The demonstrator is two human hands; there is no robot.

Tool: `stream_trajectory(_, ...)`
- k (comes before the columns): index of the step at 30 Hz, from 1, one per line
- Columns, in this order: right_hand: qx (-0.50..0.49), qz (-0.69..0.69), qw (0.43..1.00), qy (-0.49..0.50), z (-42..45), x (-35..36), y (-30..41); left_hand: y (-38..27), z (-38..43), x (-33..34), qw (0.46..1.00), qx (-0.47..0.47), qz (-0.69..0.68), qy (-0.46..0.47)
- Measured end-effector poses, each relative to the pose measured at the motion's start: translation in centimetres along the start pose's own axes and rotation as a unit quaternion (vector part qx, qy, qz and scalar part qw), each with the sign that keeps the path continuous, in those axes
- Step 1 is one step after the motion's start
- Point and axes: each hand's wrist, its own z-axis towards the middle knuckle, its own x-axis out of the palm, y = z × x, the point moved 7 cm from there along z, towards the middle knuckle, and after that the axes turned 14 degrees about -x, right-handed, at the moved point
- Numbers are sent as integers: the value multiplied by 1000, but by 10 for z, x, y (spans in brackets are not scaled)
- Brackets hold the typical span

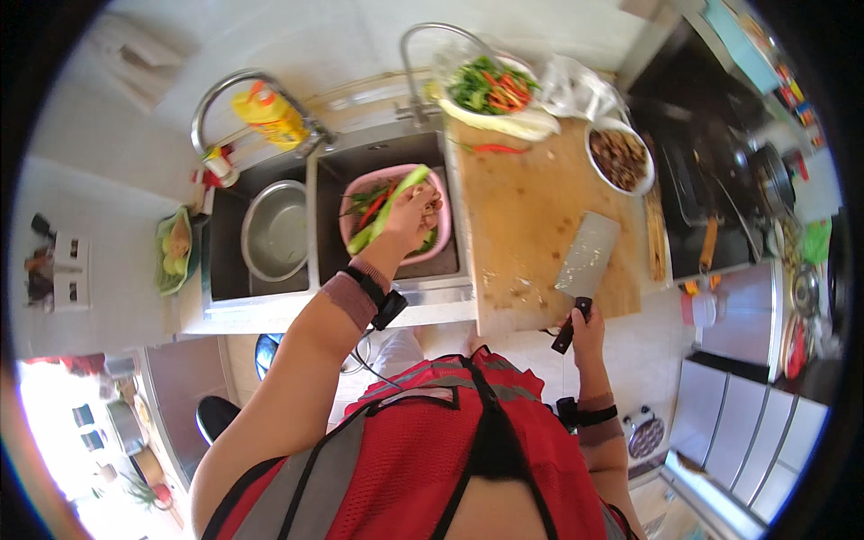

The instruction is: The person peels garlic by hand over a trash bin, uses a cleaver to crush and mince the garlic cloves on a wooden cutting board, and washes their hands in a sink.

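My left hand (409, 217) is over the pink plastic basket (440, 251) in the right sink basin. Its fingers are curled around a pale knobbly piece (430, 206), perhaps ginger, partly hidden by the hand. Beneath my left hand, a long light-green vegetable (387, 210) slants across the basket. Red chili peppers (370, 214) and green ones lie beside it. My right hand (589, 331) grips the dark handle of a Chinese cleaver (588, 253) at the front edge of the wooden cutting board (520, 229). The cleaver's broad blade rests flat on the board, with small pale bits stuck to it.
A metal bowl (275, 233) sits in the left basin. One red chili (498, 148) lies at the board's back, near a bowl of cut peppers (491, 86). A white bowl of brown food (617, 158) stands back right, beside the stove (688, 182). Two faucets arch behind the basins.
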Motion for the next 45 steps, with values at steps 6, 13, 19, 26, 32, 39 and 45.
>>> stream_trajectory(6,-129,-463,864,149,39,46,84,-74,-58,-174,978,83,-190,-21)
stream_trajectory(13,-315,-316,865,229,64,261,197,-136,-107,-296,911,151,-382,-31)
stream_trajectory(19,-339,-189,839,382,34,489,216,-149,-100,-392,935,69,-342,-62)
stream_trajectory(26,-200,-120,835,498,-11,620,161,-143,-80,-514,917,-8,33,-398)
stream_trajectory(32,-117,-128,849,500,-20,659,106,-132,-34,-440,668,-107,699,-233)
stream_trajectory(39,139,-14,905,402,-20,699,74,-124,-17,-473,867,-54,450,-208)
stream_trajectory(45,351,80,923,135,8,725,-35,-127,-29,-460,925,-102,-338,-142)
